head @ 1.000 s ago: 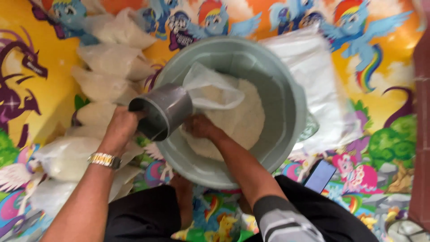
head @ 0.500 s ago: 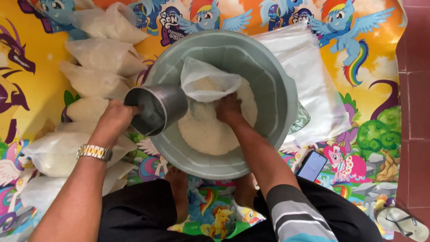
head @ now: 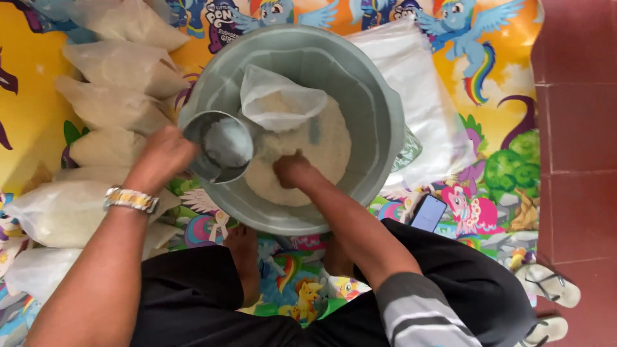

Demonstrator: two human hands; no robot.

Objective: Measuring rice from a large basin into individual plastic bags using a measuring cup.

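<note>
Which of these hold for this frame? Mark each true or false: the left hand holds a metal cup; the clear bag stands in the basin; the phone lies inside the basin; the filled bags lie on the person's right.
1. The left hand holds a metal cup: true.
2. The clear bag stands in the basin: true.
3. The phone lies inside the basin: false, it lies on the mat beside it.
4. The filled bags lie on the person's right: false, on the left.

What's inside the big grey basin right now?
The grey basin holds a heap of white grain, a clear plastic bag partly filled, and the right hand. The basin bottom under the grain is hidden.
</note>
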